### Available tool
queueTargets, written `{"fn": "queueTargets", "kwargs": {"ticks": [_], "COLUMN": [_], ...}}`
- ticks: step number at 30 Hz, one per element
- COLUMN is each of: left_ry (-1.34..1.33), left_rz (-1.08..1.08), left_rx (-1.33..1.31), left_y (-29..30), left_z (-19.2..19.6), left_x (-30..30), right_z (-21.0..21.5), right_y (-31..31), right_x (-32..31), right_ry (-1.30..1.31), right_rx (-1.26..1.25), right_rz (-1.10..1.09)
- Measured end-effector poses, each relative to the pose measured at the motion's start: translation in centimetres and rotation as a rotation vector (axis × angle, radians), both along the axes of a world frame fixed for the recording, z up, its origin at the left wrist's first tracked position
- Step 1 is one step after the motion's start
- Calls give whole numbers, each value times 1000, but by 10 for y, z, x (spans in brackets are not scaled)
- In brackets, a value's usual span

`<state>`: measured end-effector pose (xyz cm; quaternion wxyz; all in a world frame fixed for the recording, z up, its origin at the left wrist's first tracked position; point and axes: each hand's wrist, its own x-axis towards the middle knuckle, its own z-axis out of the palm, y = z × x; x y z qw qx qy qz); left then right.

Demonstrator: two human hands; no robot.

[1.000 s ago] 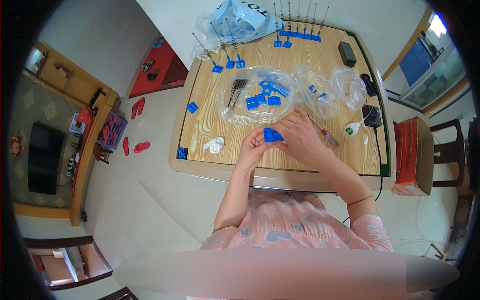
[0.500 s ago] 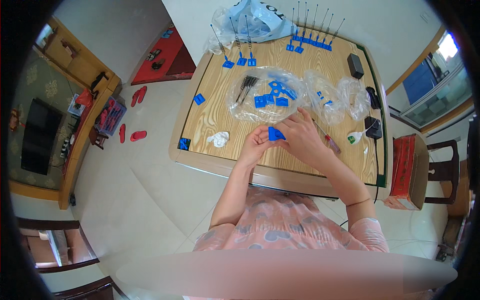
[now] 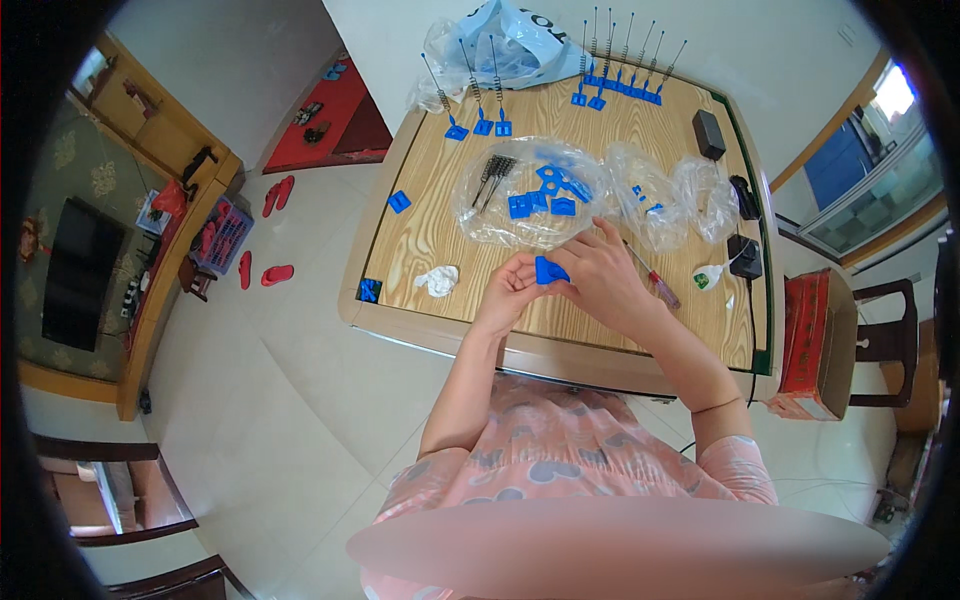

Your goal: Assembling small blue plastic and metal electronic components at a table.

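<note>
A small blue plastic piece (image 3: 549,270) is held between my two hands, above the near part of the wooden table (image 3: 430,225). My left hand (image 3: 508,292) pinches it from the left with fingers closed. On the other side, the thumb and fingers of my right hand (image 3: 606,278) also grip the piece, though its fingertips are partly hidden. Just beyond my hands lies a clear plastic bag (image 3: 480,228) bearing several blue plastic parts (image 3: 563,206) and a bunch of dark springs (image 3: 492,178). A screwdriver (image 3: 662,288) rests to the right of my right hand.
Blue bases with upright spring rods (image 3: 484,126) stand along the far side, more (image 3: 625,86) at far right, before a light-blue bag (image 3: 520,45). Around are crumpled white tissue (image 3: 437,280), clear bags (image 3: 650,200), a black box (image 3: 709,134), a black adapter (image 3: 745,257) and a carton (image 3: 810,345).
The blue piece has turned slightly between my fingers and shows a different outline. Both hands stay in nearly the same place.
</note>
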<state>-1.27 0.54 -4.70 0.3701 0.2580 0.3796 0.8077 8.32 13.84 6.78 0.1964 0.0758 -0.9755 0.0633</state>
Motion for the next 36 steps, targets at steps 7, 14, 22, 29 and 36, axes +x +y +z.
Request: {"fn": "queueTargets", "kwargs": {"ticks": [7,14,22,29,36], "left_ry": [0,-2,-1,2,16], "left_rz": [-16,-15,-11,-6,-36], "left_rx": [26,34,30,-8,16], "left_y": [0,0,0,-2,-2], "left_z": [0,0,1,3,2], "left_x": [-1,0,0,1,1], "right_z": [2,3,1,1,2], "right_y": [0,0,1,1,3], "right_x": [2,6,6,8,10], "right_ry": [8,-49,47,54,70], "right_rx": [-10,-64,-40,-58,-64], "right_rz": [7,6,18,32,34]}}
